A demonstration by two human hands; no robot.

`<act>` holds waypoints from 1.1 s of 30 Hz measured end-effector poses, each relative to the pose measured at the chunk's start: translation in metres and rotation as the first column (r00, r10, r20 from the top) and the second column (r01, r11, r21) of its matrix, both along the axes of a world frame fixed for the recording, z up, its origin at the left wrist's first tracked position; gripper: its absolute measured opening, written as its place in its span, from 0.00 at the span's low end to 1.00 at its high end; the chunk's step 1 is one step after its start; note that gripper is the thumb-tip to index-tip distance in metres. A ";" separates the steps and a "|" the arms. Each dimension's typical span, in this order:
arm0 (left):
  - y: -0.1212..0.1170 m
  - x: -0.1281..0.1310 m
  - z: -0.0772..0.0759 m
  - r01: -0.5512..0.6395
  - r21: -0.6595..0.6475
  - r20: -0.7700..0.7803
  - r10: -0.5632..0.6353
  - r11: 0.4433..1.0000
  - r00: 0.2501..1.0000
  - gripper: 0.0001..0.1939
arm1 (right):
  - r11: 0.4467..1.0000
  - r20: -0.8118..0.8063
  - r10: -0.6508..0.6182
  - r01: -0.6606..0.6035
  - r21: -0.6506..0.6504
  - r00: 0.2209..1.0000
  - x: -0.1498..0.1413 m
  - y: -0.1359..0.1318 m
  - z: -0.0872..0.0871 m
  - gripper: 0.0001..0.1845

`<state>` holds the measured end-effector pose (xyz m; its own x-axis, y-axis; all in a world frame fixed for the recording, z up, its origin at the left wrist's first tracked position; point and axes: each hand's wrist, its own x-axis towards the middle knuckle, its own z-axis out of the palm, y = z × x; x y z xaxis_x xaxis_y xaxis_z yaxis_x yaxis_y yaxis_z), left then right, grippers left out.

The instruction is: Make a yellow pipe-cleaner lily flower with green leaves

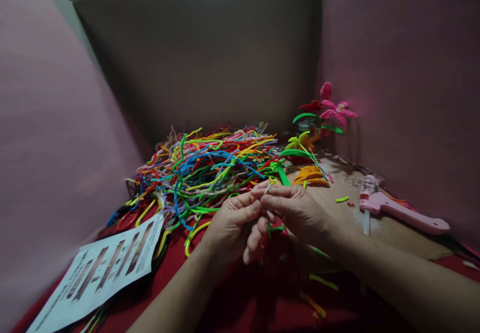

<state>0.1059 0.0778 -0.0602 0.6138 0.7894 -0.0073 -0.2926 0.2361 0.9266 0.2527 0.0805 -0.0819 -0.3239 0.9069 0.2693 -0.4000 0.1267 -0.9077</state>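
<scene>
My left hand (229, 223) and my right hand (296, 208) meet above a red cloth (240, 298), fingertips pinched together on a small pipe-cleaner piece (270, 183) with a pale stem and a yellow-green tip. A green bit (275, 228) hangs under my right hand's fingers. Just behind the hands lies a big tangled heap of pipe cleaners (202, 168) in many colours.
A pink glue gun (393, 210) lies at the right on a brown board (345, 213). Finished pipe-cleaner flowers (326, 108) stand in a jar at the back right. A printed sheet (101, 268) lies at the front left. Pink and grey panels wall the space.
</scene>
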 end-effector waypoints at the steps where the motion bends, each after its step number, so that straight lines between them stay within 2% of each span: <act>1: 0.000 0.001 0.001 0.012 -0.004 -0.012 -0.012 1.000 1.000 0.10 | 1.000 0.000 -0.004 0.004 -0.009 1.000 0.000 0.001 -0.001 0.09; 3: -0.002 0.003 0.002 -0.058 0.080 -0.091 0.066 0.995 0.994 0.08 | 0.999 -0.004 -0.036 0.036 -0.025 0.999 0.001 0.002 -0.002 0.09; 4: -0.004 0.004 0.003 -0.141 0.163 -0.135 0.164 0.977 0.977 0.06 | 0.998 -0.007 -0.056 0.056 -0.032 0.998 0.001 0.002 -0.002 0.09; 5: -0.005 0.005 0.003 -0.239 0.270 -0.166 0.290 0.933 0.943 0.05 | 0.997 -0.009 -0.076 0.076 -0.035 0.997 0.001 0.002 -0.002 0.09; 7: -0.008 0.006 0.000 -0.377 0.515 -0.181 0.528 0.770 0.830 0.06 | 0.993 -0.006 -0.109 0.108 -0.040 0.994 0.000 0.003 -0.002 0.09; 8: -0.008 0.006 -0.003 -0.393 0.624 -0.174 0.610 0.675 0.773 0.04 | 0.991 -0.001 -0.125 0.125 -0.041 0.992 -0.001 0.003 -0.002 0.09; 10: -0.010 0.006 -0.007 -0.345 0.777 -0.158 0.693 0.527 0.703 0.02 | 0.987 0.017 -0.152 0.153 -0.041 0.988 -0.002 0.003 -0.002 0.09; 11: -0.010 0.005 -0.008 -0.317 0.810 -0.158 0.703 0.494 0.693 0.04 | 0.986 0.023 -0.158 0.159 -0.040 0.987 -0.002 0.003 -0.002 0.09; 12: -0.011 0.005 -0.008 -0.306 0.813 -0.160 0.695 0.496 0.701 0.04 | 0.988 0.024 -0.151 0.152 -0.036 0.988 -0.003 0.002 -0.001 0.09; 13: -0.011 0.006 -0.007 -0.317 0.789 -0.164 0.677 0.527 0.718 0.05 | 0.990 0.019 -0.134 0.134 -0.030 0.991 -0.003 0.002 -0.001 0.09; 15: -0.012 0.006 -0.002 -0.352 0.666 -0.190 0.606 0.658 0.772 0.04 | 0.997 0.009 -0.078 0.078 -0.014 0.997 -0.002 0.001 -0.001 0.09; 17: -0.013 0.005 0.003 -0.358 0.484 -0.200 0.500 0.798 0.842 0.05 | 0.999 0.010 -0.044 0.044 0.016 0.999 -0.001 0.001 0.000 0.09; 19: -0.011 0.003 0.007 -0.308 0.324 -0.176 0.377 0.895 0.909 0.06 | 0.998 0.032 -0.048 0.047 0.050 0.998 -0.001 0.001 0.001 0.09; 22: -0.005 -0.003 0.005 -0.171 0.144 -0.094 0.186 0.975 0.978 0.08 | 0.996 0.033 -0.051 0.049 0.070 0.998 -0.001 0.000 0.001 0.08; 24: -0.002 -0.005 0.002 -0.071 0.060 -0.051 0.074 0.996 0.996 0.09 | 0.999 0.002 -0.027 0.027 0.046 1.000 -0.001 0.000 0.001 0.07; 26: 0.000 -0.005 0.002 -0.016 0.032 -0.045 0.018 0.999 0.999 0.11 | 1.000 -0.018 -0.013 0.013 0.010 1.000 -0.002 0.001 0.001 0.06; 27: 0.000 -0.005 0.002 -0.031 0.055 -0.072 0.035 0.998 0.997 0.11 | 1.000 -0.018 -0.016 0.016 -0.009 1.000 -0.002 0.001 0.000 0.06; 29: -0.003 -0.002 0.003 -0.148 0.197 -0.183 0.184 0.969 0.966 0.10 | 0.998 -0.013 -0.044 0.043 -0.043 0.999 -0.001 0.002 -0.001 0.06; 30: -0.004 -0.001 0.003 -0.229 0.324 -0.237 0.314 0.918 0.919 0.08 | 0.997 -0.010 -0.064 0.064 -0.054 0.998 -0.001 0.002 -0.002 0.06; 31: -0.006 0.001 0.001 -0.295 0.474 -0.268 0.455 0.829 0.849 0.07 | 0.994 -0.005 -0.089 0.089 -0.056 0.996 -0.001 0.003 -0.002 0.06; 33: -0.007 0.002 -0.004 -0.305 0.747 -0.238 0.667 0.590 0.706 0.04 | 0.989 0.014 -0.139 0.140 -0.049 0.990 -0.001 0.002 -0.003 0.07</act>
<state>0.1079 0.0707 -0.0643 0.1880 0.8784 0.4393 0.3133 -0.4776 0.8208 0.2513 0.0826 -0.0854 -0.1959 0.9556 0.2203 -0.3717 0.1355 -0.9184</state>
